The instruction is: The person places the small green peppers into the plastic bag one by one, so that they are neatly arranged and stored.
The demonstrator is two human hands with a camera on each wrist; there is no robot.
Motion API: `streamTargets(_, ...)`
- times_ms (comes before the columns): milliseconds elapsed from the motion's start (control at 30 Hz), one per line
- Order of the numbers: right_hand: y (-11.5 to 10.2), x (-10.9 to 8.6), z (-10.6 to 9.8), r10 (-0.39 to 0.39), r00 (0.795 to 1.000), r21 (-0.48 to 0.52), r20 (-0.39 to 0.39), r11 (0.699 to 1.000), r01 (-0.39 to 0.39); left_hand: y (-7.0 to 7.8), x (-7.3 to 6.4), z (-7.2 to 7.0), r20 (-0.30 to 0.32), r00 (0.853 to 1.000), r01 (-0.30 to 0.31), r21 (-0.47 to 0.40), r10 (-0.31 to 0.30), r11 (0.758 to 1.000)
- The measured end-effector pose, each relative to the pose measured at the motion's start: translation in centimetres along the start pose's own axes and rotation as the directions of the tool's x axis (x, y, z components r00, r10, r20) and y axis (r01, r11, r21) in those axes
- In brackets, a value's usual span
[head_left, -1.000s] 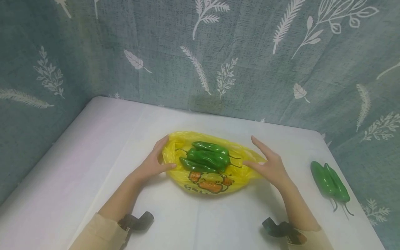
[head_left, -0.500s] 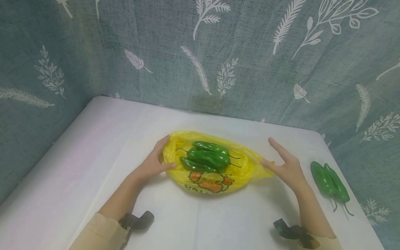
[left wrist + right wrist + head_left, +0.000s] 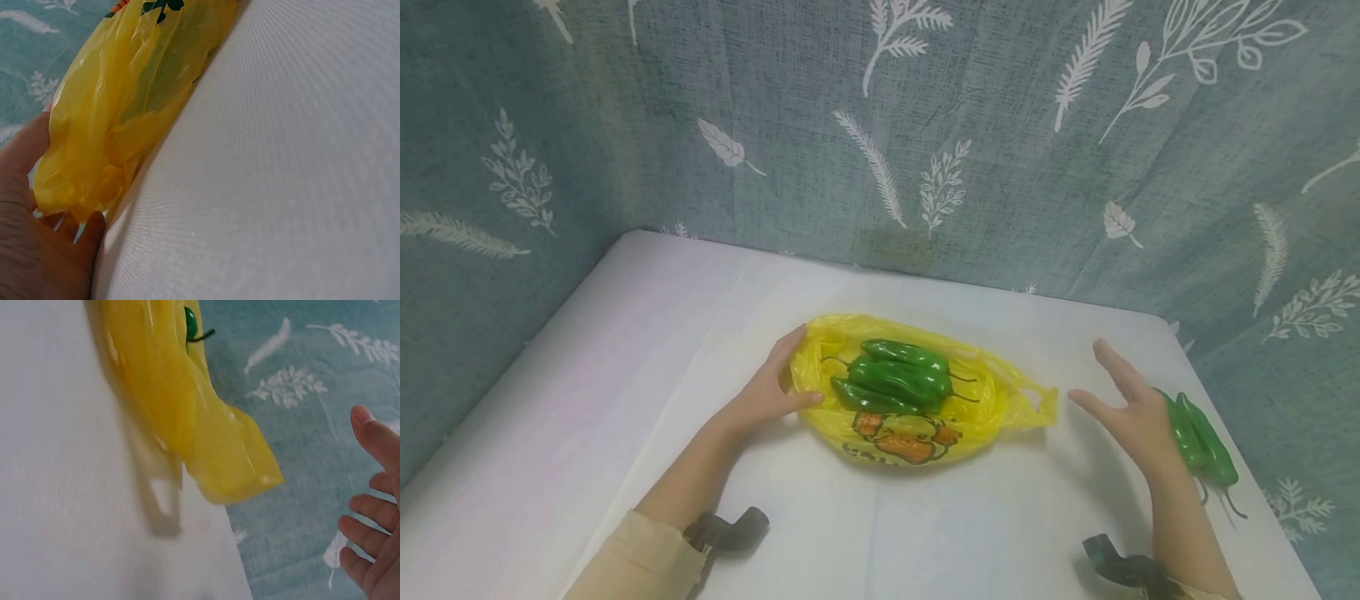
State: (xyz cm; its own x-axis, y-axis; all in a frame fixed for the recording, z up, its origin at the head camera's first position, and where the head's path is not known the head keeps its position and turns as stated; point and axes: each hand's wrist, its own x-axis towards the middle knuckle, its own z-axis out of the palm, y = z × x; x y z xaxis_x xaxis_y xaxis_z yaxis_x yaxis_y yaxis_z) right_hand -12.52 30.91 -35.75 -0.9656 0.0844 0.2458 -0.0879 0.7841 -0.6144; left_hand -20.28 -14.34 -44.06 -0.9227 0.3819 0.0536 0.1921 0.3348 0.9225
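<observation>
A yellow plastic bag (image 3: 977, 429) with a printed cartoon lies on the table, its opening turned up. Several glossy green peppers (image 3: 895, 377) lie inside it, thin stems showing. My left hand (image 3: 763, 394) holds the bag's left end, thumb in front and fingers behind; the left wrist view shows the crumpled yellow plastic (image 3: 94, 169) between them. My right hand (image 3: 1135, 417) is off to the right of the bag's handle loop (image 3: 1043, 407), thumb and fingers spread, with nothing in it. Behind that hand, partly covered by it, two more green peppers (image 3: 1208, 437) lie side by side.
The white table (image 3: 955, 525) meets a teal leaf-patterned cloth (image 3: 790, 167) at the back and both sides. A dark strap-mounted camera (image 3: 737, 529) sits on the left wrist, another (image 3: 1123, 567) on the right.
My right hand has slid away from the bag's right end toward the two loose peppers. The bag's handle end has been drawn out to the right and released. My left hand stays put.
</observation>
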Motion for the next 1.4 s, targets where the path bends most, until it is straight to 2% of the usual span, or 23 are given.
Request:
streamTargets(133, 1.1, -0.3, -0.7, 0.028, 1.000, -0.021, -0.007, 0.999, -0.028, -0.1, 0.5, -0.1, 0.006, 1.000, 0.031, -0.019, -0.031, 0.999)
streamTargets(300, 2.7, -0.7, -1.4, 0.032, 0.998, -0.018, -0.049, 0.999, -0.033, 0.0, 1.2, -0.5, 0.026, 0.999, 0.050, -0.088, -0.048, 0.995)
streamTargets(367, 3.0, -1.0, -1.7, 0.037, 0.997, -0.025, -0.065, 0.999, -0.039, 0.1, 1.2, -0.7, 0.044, 0.998, 0.058, -0.120, -0.053, 0.991)
streamTargets(500, 3.1, -1.4, -2.4, 0.065, 0.994, -0.047, -0.083, 0.997, -0.069, 0.6, 1.1, -1.3, 0.096, 0.993, 0.084, -0.129, -0.071, 0.988)
streamTargets(667, 3.7, -1.8, -3.2, 0.140, 0.986, -0.018, -0.093, 0.990, -0.142, 1.0, 0.9, -2.1, 0.148, 0.986, 0.104, -0.151, -0.082, 0.983)
streamTargets(800, 4.1, -2.1, -3.8, 0.190, 0.977, 0.015, -0.094, 0.982, -0.189, 0.8, 1.0, -2.6, 0.175, 0.983, 0.077, -0.165, -0.048, 0.983)
streamTargets(967, 4.5, -2.2, -4.1, 0.196, 0.974, 0.048, -0.112, 0.980, -0.192, 0.0, 0.8, -3.0, 0.191, 0.982, 0.044, -0.174, -0.010, 0.984)
streamTargets(1067, 5.0, -2.2, -4.1, 0.197, 0.971, 0.073, -0.132, 0.979, -0.189, -0.6, 0.7, -2.8, 0.188, 0.982, 0.017, -0.166, 0.015, 0.986)
streamTargets(1133, 5.3, -2.4, -4.1, 0.204, 0.968, 0.086, -0.144, 0.977, -0.193, -0.8, 0.6, -2.5, 0.176, 0.984, 0.001, -0.128, 0.022, 0.992)
streamTargets(1300, 5.9, -2.9, -4.2, 0.208, 0.965, 0.111, -0.158, 0.975, -0.192, -0.5, 0.3, -1.9, 0.139, 0.990, -0.017, -0.063, 0.026, 0.998)
streamTargets(1400, 6.2, -2.9, -4.3, 0.198, 0.965, 0.125, -0.171, 0.976, -0.178, -0.5, 0.2, -1.9, 0.138, 0.989, -0.034, -0.059, 0.042, 0.998)
